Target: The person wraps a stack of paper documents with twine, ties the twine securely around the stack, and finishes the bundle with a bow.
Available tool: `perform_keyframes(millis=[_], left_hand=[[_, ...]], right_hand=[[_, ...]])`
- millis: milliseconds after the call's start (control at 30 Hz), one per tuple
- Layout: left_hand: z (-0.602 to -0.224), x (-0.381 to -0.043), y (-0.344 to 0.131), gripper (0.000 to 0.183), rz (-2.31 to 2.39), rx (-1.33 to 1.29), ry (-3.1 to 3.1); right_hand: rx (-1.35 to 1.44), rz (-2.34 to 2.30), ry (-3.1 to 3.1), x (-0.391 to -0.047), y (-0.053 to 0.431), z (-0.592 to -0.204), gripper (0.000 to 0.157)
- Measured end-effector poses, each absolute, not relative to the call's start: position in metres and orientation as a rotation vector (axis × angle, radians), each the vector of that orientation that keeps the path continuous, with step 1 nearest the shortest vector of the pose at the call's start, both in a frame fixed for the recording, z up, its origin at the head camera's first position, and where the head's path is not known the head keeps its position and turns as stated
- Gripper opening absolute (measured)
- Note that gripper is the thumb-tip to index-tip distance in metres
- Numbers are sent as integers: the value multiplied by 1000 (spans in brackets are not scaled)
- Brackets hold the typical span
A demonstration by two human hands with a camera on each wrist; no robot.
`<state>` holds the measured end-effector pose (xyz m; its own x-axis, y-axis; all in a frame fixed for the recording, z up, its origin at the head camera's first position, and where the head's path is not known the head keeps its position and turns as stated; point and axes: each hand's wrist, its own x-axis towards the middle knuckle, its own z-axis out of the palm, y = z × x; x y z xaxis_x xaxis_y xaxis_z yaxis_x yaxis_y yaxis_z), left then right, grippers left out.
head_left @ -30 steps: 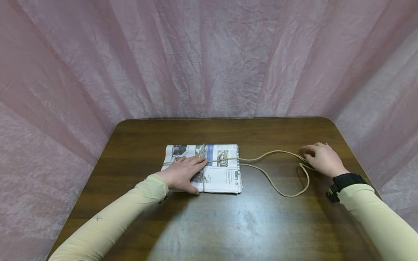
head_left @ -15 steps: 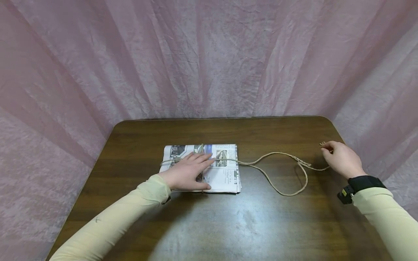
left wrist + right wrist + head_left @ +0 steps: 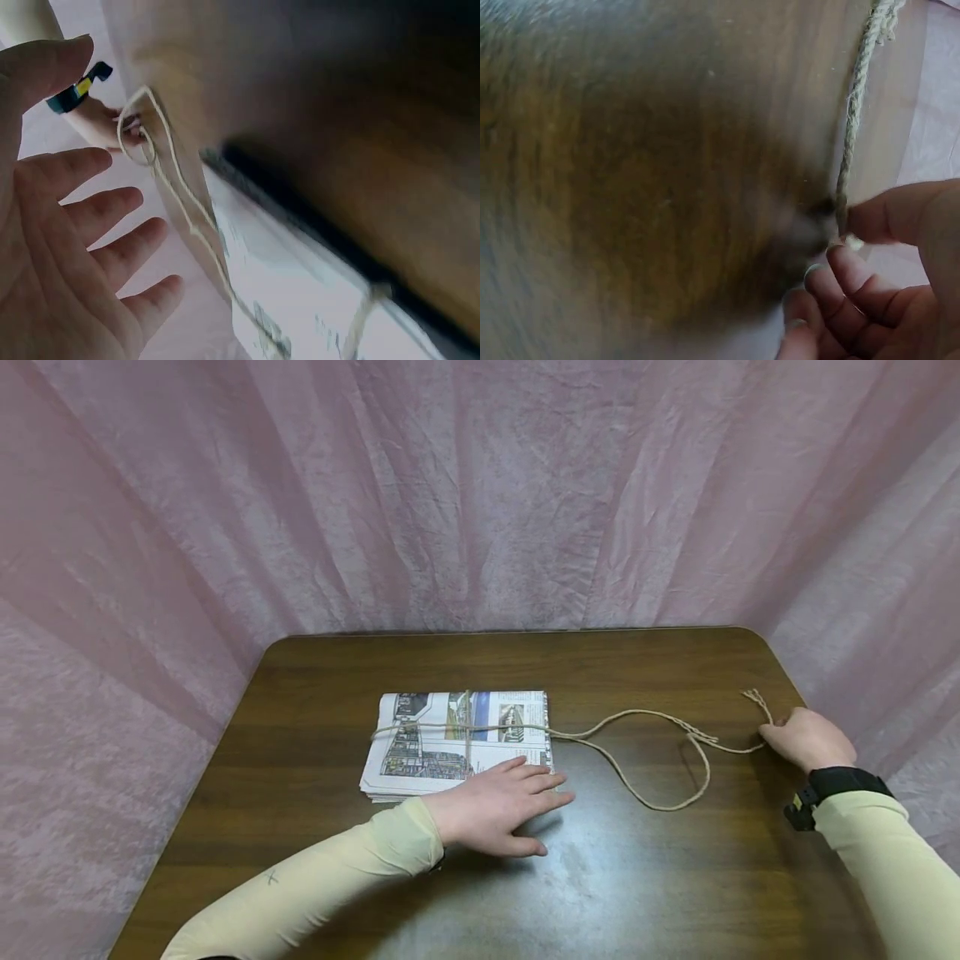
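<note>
A stack of folded newspapers [image 3: 427, 763] lies on the table with tan rope [image 3: 663, 809] crossed over it both ways. From the stack's right side the rope runs out in a loose loop to a tied part and frayed ends. My left hand [image 3: 498, 810], fingers spread, is over the stack's front right corner; in the left wrist view its palm [image 3: 60, 255] holds nothing and looks apart from the papers. At the table's right side my right hand [image 3: 810, 739] pinches the rope near its ends; the right wrist view shows the rope [image 3: 853, 124] between thumb and forefinger.
The brown wooden table [image 3: 585, 902] has rounded far corners. Pink curtains [image 3: 480, 502] hang behind it and along both sides. A black band with a small device [image 3: 832, 787] sits on the right wrist.
My left hand has slid right and toward me, off the middle of the stack. My right hand has moved right along the rope and now pinches it near the frayed ends.
</note>
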<state>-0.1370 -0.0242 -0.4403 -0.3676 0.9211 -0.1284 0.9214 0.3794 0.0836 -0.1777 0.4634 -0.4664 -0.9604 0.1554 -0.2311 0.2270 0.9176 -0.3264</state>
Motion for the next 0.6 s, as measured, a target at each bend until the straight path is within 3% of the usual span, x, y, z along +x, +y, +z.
perform_keyframes(millis=[233,433,600], left_hand=[[-447,-132,-16,75,8,1693,2442],[-445,-136,-21,69,89,1688,2445],[-440,-144,-25,59,226,1679,2513]], right_hand=[[361,-624,2983,-168,467,-465,31],[421,-810,3089,-161,462,-447,42],[372,-976,3200,-158,441,-427,42]])
